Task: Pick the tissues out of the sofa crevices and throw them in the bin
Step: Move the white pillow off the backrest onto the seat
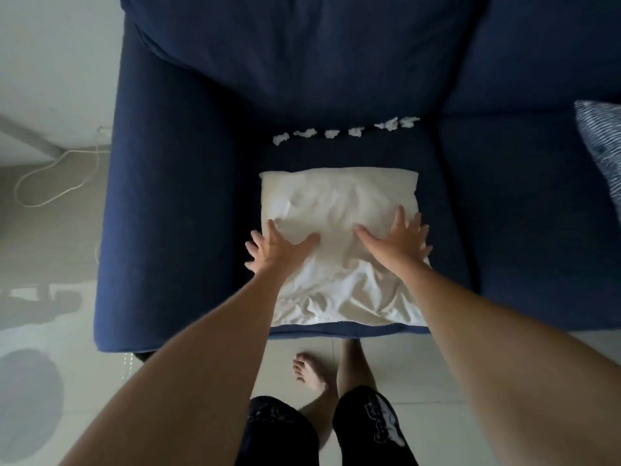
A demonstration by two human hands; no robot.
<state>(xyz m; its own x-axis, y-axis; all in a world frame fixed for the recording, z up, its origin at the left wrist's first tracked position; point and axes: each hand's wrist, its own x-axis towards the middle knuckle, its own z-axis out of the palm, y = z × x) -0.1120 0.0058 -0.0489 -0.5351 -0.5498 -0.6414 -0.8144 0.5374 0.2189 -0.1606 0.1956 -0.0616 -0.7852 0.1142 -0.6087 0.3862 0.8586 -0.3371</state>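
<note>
Several crumpled white tissues (346,131) lie in a row along the crevice between the seat and back cushion of a dark blue sofa (174,203). A white pillow (339,203) rests flat on the seat in front of them. My left hand (275,247) lies spread on the pillow's left edge. Spread the same way, my right hand (396,240) presses on the pillow's right side. Neither hand holds a tissue. No bin is in view.
A striped blue-and-white cushion (601,146) sits on the seat at the far right. A white cable (57,183) loops on the tiled floor to the left of the sofa arm. My bare feet (311,371) stand at the sofa's front edge.
</note>
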